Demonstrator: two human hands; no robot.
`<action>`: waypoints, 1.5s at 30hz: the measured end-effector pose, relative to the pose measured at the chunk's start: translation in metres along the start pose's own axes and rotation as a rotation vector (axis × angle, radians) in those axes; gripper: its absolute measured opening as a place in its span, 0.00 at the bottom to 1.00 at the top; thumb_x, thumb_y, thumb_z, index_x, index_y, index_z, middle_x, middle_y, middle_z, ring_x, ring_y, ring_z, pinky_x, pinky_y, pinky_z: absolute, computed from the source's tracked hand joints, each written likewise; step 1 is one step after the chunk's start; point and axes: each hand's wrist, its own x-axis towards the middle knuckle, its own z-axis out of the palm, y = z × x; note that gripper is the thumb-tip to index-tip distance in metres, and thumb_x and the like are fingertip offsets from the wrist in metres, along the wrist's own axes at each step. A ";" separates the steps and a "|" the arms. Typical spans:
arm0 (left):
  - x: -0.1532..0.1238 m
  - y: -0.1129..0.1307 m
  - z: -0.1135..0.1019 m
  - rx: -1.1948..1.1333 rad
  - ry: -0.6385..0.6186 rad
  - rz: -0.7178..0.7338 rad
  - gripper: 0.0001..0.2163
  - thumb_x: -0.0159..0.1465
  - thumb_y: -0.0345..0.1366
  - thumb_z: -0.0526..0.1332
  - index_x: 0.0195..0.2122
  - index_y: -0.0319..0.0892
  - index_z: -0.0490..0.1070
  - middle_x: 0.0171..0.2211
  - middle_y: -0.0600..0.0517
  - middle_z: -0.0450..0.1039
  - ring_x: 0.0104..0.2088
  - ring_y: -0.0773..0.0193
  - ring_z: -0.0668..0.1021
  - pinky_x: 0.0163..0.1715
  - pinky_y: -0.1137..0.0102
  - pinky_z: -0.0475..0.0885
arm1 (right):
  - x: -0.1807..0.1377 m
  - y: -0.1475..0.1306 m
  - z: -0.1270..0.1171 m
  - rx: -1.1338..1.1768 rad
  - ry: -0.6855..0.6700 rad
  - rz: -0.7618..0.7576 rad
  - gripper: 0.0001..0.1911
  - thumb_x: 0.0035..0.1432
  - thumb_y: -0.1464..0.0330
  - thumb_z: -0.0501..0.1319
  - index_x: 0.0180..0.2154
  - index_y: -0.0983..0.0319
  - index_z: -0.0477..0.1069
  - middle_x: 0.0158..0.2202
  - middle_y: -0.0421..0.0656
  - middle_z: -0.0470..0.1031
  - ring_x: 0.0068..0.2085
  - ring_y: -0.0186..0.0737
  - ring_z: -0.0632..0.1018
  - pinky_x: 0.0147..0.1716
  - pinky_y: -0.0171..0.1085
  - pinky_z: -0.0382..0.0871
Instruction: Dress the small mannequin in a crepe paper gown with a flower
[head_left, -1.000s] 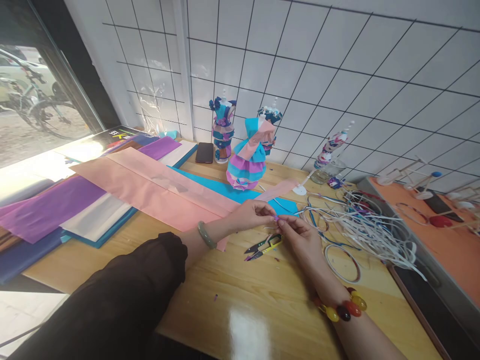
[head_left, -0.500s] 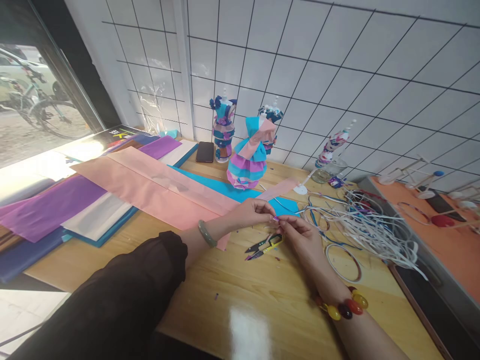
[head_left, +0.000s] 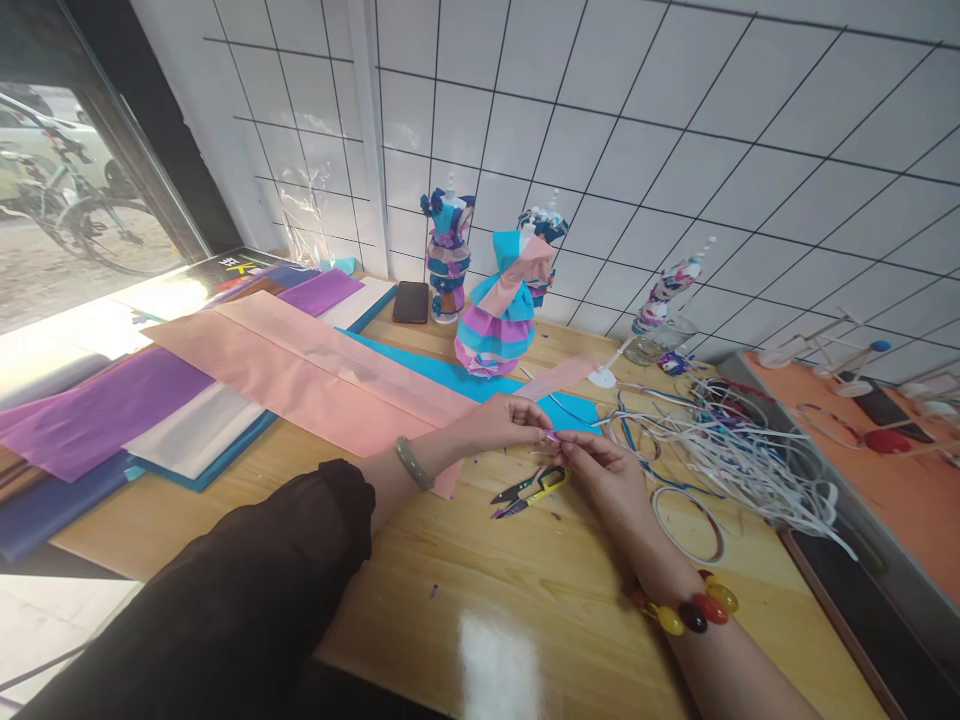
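Both hands, left hand (head_left: 499, 425) and right hand (head_left: 604, 472), pinch one tiny purple scrap (head_left: 553, 437) between closed fingertips; I see thread snips (head_left: 529, 488) just below, handle toward the right hand

Sheets (head_left: 300, 370) lay across the table's (head_left: 525, 620) left. Phone (head_left: 410, 301) and dolls (head_left: 499, 310) stood behind by the wall. Snips (head_left: 529, 490) sat mid-table, just before the left hand (head_left: 499, 425) and beside the right hand (head_left: 607, 475). Cords (head_left: 720, 450) piled off right.
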 end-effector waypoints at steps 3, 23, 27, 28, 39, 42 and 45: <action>0.000 0.001 0.000 0.001 0.002 -0.003 0.15 0.49 0.40 0.68 0.34 0.35 0.73 0.31 0.49 0.75 0.32 0.68 0.75 0.35 0.71 0.69 | 0.000 0.000 0.000 0.022 -0.024 0.016 0.14 0.45 0.58 0.68 0.34 0.58 0.77 0.28 0.42 0.79 0.28 0.39 0.78 0.31 0.39 0.73; -0.003 0.005 -0.003 -0.069 -0.024 -0.067 0.16 0.50 0.43 0.67 0.33 0.34 0.73 0.28 0.49 0.74 0.29 0.68 0.75 0.35 0.69 0.71 | -0.003 -0.002 0.007 -0.058 -0.027 -0.055 0.16 0.47 0.57 0.67 0.37 0.58 0.73 0.29 0.42 0.79 0.27 0.42 0.78 0.30 0.42 0.73; -0.003 0.006 -0.003 -0.047 -0.051 -0.056 0.16 0.52 0.44 0.66 0.33 0.34 0.73 0.29 0.48 0.73 0.29 0.68 0.75 0.35 0.69 0.70 | -0.004 -0.006 0.007 -0.076 -0.012 -0.069 0.15 0.48 0.57 0.65 0.35 0.59 0.74 0.28 0.42 0.78 0.27 0.41 0.78 0.30 0.40 0.72; -0.003 0.006 -0.003 -0.032 -0.056 -0.051 0.17 0.52 0.44 0.66 0.34 0.34 0.73 0.29 0.49 0.73 0.29 0.68 0.75 0.35 0.69 0.70 | -0.003 -0.006 0.006 -0.079 -0.006 -0.066 0.14 0.48 0.57 0.65 0.34 0.59 0.74 0.27 0.41 0.77 0.27 0.40 0.77 0.30 0.39 0.71; 0.001 -0.004 -0.001 0.162 0.016 0.075 0.17 0.49 0.42 0.68 0.37 0.37 0.72 0.36 0.48 0.73 0.38 0.65 0.74 0.39 0.69 0.69 | -0.004 -0.008 0.005 -0.104 -0.042 -0.040 0.16 0.49 0.55 0.64 0.34 0.61 0.74 0.26 0.42 0.77 0.27 0.39 0.76 0.29 0.37 0.70; 0.002 -0.005 -0.001 0.147 0.006 0.093 0.15 0.51 0.41 0.67 0.35 0.37 0.71 0.34 0.49 0.73 0.35 0.67 0.74 0.38 0.70 0.68 | -0.005 -0.008 0.006 -0.128 -0.065 -0.043 0.17 0.50 0.56 0.63 0.35 0.62 0.74 0.25 0.43 0.77 0.27 0.39 0.76 0.28 0.37 0.70; 0.002 -0.006 -0.001 0.110 0.000 0.091 0.14 0.51 0.40 0.67 0.33 0.36 0.71 0.31 0.50 0.73 0.33 0.68 0.74 0.36 0.71 0.68 | -0.004 -0.005 0.006 -0.117 -0.083 -0.044 0.16 0.51 0.56 0.63 0.36 0.62 0.73 0.27 0.43 0.77 0.27 0.39 0.76 0.28 0.37 0.71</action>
